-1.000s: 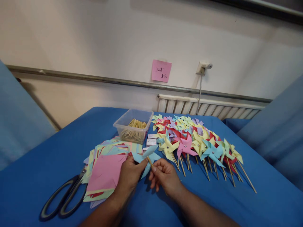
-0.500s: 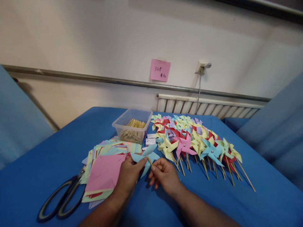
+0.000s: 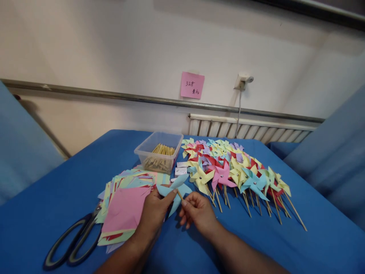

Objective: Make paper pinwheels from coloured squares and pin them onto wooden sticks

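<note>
A light blue paper pinwheel (image 3: 176, 186) is held over the front middle of the table. My left hand (image 3: 155, 209) is closed on it, the thumb pressed near its centre. My right hand (image 3: 198, 213) pinches a thin wooden stick (image 3: 179, 194) whose upper end meets the pinwheel's middle; most of the stick is hidden by the fingers. Left of my hands lies a stack of coloured paper squares (image 3: 125, 209), with a pink one on top. Scissors (image 3: 72, 241) with dark handles rest beside the stack, their blades hidden under the paper.
Behind the paper stands a clear plastic box (image 3: 139, 152) of wooden sticks (image 3: 162, 150). Small white boxes (image 3: 181, 171) sit beside it. Many finished pinwheels (image 3: 222, 176) lie on the right of the blue-covered table (image 3: 319, 243). A wall with a radiator (image 3: 222, 127) is behind.
Almost nothing differs. Both hands keep the same hold on the pinwheel and the stick; the view has shifted very slightly.
</note>
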`<control>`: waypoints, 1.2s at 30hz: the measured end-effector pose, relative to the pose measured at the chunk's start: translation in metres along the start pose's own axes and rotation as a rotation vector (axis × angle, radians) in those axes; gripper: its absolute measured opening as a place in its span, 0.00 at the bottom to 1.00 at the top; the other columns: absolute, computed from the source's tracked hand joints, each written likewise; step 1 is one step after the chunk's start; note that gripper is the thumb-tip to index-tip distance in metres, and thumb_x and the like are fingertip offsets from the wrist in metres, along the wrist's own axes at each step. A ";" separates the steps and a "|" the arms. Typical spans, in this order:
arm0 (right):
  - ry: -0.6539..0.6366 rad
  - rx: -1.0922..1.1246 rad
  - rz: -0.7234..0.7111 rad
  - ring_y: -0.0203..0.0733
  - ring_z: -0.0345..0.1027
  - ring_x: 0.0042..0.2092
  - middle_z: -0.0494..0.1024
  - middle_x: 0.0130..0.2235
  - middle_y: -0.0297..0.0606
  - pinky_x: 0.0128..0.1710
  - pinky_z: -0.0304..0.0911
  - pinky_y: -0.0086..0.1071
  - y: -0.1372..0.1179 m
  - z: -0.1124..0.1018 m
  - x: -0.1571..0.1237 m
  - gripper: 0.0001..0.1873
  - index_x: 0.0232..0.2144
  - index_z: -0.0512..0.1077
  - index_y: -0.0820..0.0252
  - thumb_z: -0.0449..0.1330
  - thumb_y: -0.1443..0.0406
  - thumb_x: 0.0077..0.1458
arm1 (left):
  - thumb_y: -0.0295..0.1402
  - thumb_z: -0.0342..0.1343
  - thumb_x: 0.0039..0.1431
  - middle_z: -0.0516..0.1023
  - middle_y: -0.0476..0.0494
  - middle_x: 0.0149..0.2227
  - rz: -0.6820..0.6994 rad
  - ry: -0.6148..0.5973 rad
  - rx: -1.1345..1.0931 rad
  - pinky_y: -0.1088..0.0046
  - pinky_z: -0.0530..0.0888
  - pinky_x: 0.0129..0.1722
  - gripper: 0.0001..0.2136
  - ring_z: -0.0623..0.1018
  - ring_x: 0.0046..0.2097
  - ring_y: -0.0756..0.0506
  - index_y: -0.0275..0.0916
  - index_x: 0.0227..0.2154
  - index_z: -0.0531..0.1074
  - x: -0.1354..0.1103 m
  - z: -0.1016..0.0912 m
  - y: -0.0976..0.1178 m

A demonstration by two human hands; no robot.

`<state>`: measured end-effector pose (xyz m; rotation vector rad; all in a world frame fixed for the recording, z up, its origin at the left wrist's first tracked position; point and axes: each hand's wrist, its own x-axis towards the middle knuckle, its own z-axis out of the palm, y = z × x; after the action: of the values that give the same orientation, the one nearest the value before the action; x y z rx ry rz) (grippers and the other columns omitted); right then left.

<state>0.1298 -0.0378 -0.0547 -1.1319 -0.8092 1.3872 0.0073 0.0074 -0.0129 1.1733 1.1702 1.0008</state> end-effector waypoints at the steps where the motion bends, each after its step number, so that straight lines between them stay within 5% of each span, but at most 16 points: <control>1: 0.010 -0.016 -0.009 0.32 0.66 0.15 0.74 0.19 0.31 0.11 0.54 0.20 0.000 0.000 0.000 0.30 0.26 0.63 0.61 0.64 0.42 0.38 | 0.39 0.63 0.45 0.70 0.53 0.18 0.004 -0.015 -0.017 0.77 0.60 0.20 0.11 0.65 0.20 0.52 0.36 0.25 0.73 0.000 0.000 0.000; 7: 0.055 -0.106 -0.090 0.29 0.64 0.15 0.73 0.19 0.31 0.12 0.51 0.19 -0.001 0.001 -0.003 0.28 0.25 0.64 0.61 0.61 0.42 0.44 | 0.42 0.58 0.51 0.66 0.54 0.17 0.015 -0.149 -0.130 0.77 0.61 0.21 0.13 0.63 0.19 0.53 0.37 0.21 0.69 -0.005 0.000 0.004; 14: 0.067 -0.090 -0.108 0.29 0.63 0.15 0.73 0.19 0.31 0.12 0.51 0.19 -0.005 0.000 -0.003 0.28 0.24 0.65 0.62 0.60 0.42 0.46 | 0.45 0.58 0.50 0.76 0.47 0.24 -0.028 -0.095 -0.195 0.73 0.68 0.28 0.15 0.73 0.26 0.48 0.36 0.22 0.73 -0.007 0.001 0.008; 22: 0.033 0.142 -0.038 0.29 0.63 0.15 0.73 0.19 0.32 0.12 0.52 0.20 -0.010 -0.001 -0.001 0.25 0.23 0.66 0.62 0.64 0.46 0.45 | 0.48 0.52 0.56 0.80 0.39 0.34 0.005 -0.084 -0.356 0.70 0.71 0.33 0.20 0.76 0.33 0.45 0.34 0.36 0.76 -0.009 0.001 0.012; 30: -0.115 0.368 0.079 0.29 0.60 0.14 0.72 0.18 0.32 0.12 0.50 0.21 -0.015 -0.002 -0.006 0.20 0.26 0.70 0.65 0.68 0.53 0.43 | 0.42 0.61 0.51 0.79 0.40 0.44 0.053 -0.033 -0.223 0.70 0.71 0.42 0.19 0.76 0.46 0.42 0.38 0.44 0.72 -0.003 -0.002 0.006; 36: -0.214 0.352 0.150 0.27 0.57 0.14 0.72 0.18 0.31 0.12 0.45 0.21 -0.012 -0.003 -0.007 0.20 0.26 0.70 0.65 0.68 0.53 0.44 | 0.41 0.64 0.46 0.80 0.42 0.35 0.022 -0.083 -0.198 0.70 0.73 0.36 0.17 0.78 0.33 0.44 0.37 0.37 0.72 -0.007 0.002 0.014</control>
<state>0.1358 -0.0436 -0.0428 -0.7919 -0.6049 1.7205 0.0087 0.0019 0.0023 1.0623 0.9716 1.0498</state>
